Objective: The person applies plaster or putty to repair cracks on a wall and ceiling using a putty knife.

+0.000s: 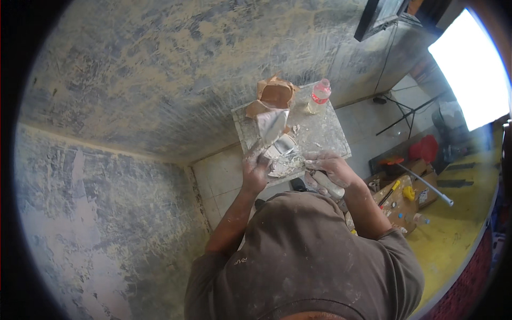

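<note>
My left hand (257,168), dusted white, is closed at the near left edge of a small powder-smeared table (333,130). Its fingers bend beside a white-smeared round container (282,146); what they grip is hidden. To the right, my right hand (335,169) has its fingers closed around a pale, rounded, cylinder-shaped thing (330,186) at the table's near edge. I cannot make out its kind. Crumbly white paste (285,164) lies between the hands. Just beyond the container stands an opened brown paper bag (276,95) with a white front.
A clear plastic bottle with a red label (321,92) stands at the table's far right. Patchy plastered walls (176,69) rise beyond and at left. On the right lie cardboard (392,205), a red bag (424,148), a pale pole (426,184) and a thin-legged metal stand (408,112).
</note>
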Available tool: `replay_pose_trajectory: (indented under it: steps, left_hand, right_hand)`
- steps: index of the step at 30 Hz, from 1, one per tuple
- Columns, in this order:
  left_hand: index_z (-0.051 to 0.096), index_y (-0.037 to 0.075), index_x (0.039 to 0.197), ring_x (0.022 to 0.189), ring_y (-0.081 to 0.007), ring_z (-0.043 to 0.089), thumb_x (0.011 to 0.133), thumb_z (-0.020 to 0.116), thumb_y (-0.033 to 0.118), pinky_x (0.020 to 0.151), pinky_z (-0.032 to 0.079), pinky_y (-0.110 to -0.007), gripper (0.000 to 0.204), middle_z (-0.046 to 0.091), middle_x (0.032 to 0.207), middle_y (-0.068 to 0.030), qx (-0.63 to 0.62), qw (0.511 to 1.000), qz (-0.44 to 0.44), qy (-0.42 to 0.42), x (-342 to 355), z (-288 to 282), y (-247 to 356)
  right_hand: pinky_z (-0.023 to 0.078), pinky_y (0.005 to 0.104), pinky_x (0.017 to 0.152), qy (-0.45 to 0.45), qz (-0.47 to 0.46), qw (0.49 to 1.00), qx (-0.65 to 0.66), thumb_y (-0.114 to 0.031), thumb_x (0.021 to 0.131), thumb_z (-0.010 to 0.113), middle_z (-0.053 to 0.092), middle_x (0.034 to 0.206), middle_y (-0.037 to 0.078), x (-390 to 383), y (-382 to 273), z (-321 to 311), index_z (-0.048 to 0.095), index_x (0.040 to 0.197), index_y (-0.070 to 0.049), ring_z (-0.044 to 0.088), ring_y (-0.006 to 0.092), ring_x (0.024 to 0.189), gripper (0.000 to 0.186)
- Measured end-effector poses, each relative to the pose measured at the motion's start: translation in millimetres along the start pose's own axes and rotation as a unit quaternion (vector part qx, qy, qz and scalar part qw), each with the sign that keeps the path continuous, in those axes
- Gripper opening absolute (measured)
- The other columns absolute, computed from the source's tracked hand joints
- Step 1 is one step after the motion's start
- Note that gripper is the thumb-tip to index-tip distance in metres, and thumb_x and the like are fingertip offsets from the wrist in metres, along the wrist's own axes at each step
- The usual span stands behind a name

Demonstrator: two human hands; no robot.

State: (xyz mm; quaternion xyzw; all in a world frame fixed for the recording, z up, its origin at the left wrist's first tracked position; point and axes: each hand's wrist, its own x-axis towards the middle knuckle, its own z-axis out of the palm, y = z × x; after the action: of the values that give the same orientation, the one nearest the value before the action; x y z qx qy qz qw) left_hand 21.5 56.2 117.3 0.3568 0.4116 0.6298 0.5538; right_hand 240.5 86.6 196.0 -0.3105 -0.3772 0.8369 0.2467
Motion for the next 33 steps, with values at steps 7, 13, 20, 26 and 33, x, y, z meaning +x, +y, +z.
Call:
replay_pose_trajectory:
  steps: [7, 13, 20, 26, 33]
  left_hand:
    - [0.065, -0.003, 0.106, 0.087, -0.0295, 0.065, 0.081, 0.057, 0.0, 0.076, 0.051, -0.036, 0.026, 0.066, 0.097, -0.0161, 0.355, 0.865, 0.314, -0.164, 19, -44, 31]
    - [0.07, 0.005, 0.1, 0.076, -0.0321, 0.063, 0.064, 0.062, -0.006, 0.066, 0.051, -0.038, 0.039, 0.065, 0.089, -0.0133, 0.465, 0.791, 0.346, -0.198, 14, -71, 91]
    - [0.067, 0.004, 0.099, 0.068, -0.0234, 0.061, 0.078, 0.058, 0.001, 0.061, 0.049, -0.034, 0.023, 0.062, 0.081, -0.0094, 0.525, 0.751, 0.372, -0.152, -13, -123, 111]
    - [0.044, 0.002, 0.106, 0.051, -0.0073, 0.044, 0.101, 0.039, 0.02, 0.045, 0.04, -0.022, 0.019, 0.052, 0.078, -0.0054, -0.015, 0.999, -0.034, -0.005, -58, -61, 79]
    - [0.04, 0.005, 0.112, 0.051, -0.011, 0.047, 0.098, 0.042, 0.014, 0.042, 0.04, -0.024, 0.017, 0.053, 0.082, -0.0086, -0.136, 0.988, -0.068, -0.004, -71, -83, 100]
  right_hand:
    - [0.04, 0.0265, 0.037, -0.012, -0.019, 1.0, 0.02, -0.006, 0.091, 0.046, 0.058, 0.065, 0.015, 4, 7, -1, 0.048, 0.114, 0.017, 0.051, 0.0174, 0.041, 0.032]
    - [0.041, 0.026, 0.038, -0.086, -0.059, 0.993, 0.049, -0.009, 0.094, 0.047, 0.058, 0.065, 0.012, 5, 14, 21, 0.053, 0.115, 0.01, 0.052, 0.0146, 0.044, 0.028]
    - [0.039, 0.0255, 0.04, -0.081, -0.166, 0.98, -0.08, -0.017, 0.095, 0.05, 0.057, 0.064, 0.009, 0, 2, 59, 0.06, 0.102, 0.007, 0.051, 0.0116, 0.046, 0.027]
    - [0.048, 0.0335, 0.051, 0.209, -0.453, 0.72, -0.483, -0.003, 0.087, 0.058, 0.064, 0.079, 0.017, 43, 48, 103, 0.06, 0.116, 0.004, 0.061, 0.024, 0.059, 0.03]
    - [0.049, 0.0385, 0.056, 0.249, -0.439, 0.603, -0.618, 0.007, 0.077, 0.057, 0.058, 0.082, 0.013, 79, 128, 89, 0.062, 0.122, -0.01, 0.059, 0.0273, 0.066, 0.048]
